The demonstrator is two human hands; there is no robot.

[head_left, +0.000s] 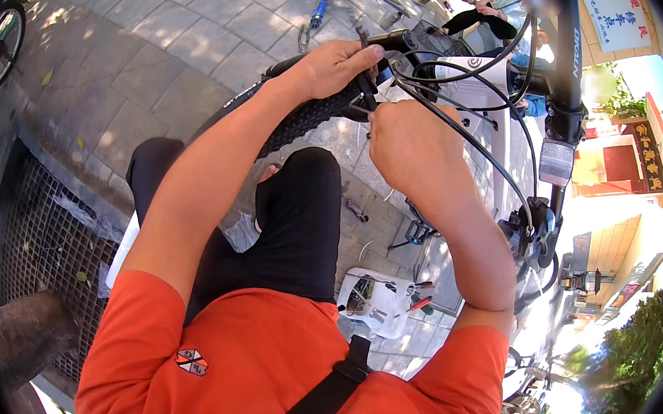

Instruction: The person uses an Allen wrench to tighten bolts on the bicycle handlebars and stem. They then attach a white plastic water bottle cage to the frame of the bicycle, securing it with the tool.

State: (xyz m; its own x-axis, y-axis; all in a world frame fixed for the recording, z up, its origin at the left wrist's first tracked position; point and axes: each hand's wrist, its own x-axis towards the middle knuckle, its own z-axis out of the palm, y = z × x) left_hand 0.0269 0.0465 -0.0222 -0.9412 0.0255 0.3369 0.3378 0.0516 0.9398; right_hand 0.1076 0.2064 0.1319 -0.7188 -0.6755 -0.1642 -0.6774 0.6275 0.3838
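Both my arms reach forward to the front of a bicycle with a white frame and black cables. My left hand is closed around a dark part just above the knobbly black tyre; its thumb presses on top. Close on its right, my right hand makes a fist with the knuckles up. A thin metal tool pokes out of that fist toward the dark part; its kind is hidden by the fingers. Right of the hands, a clear reflector sits on the black handlebar.
A white tray with tools lies by my knee, near a pedal. A blue-handled tool and pliers lie on the paving. A metal grate is at left. Another person sits beyond the bicycle.
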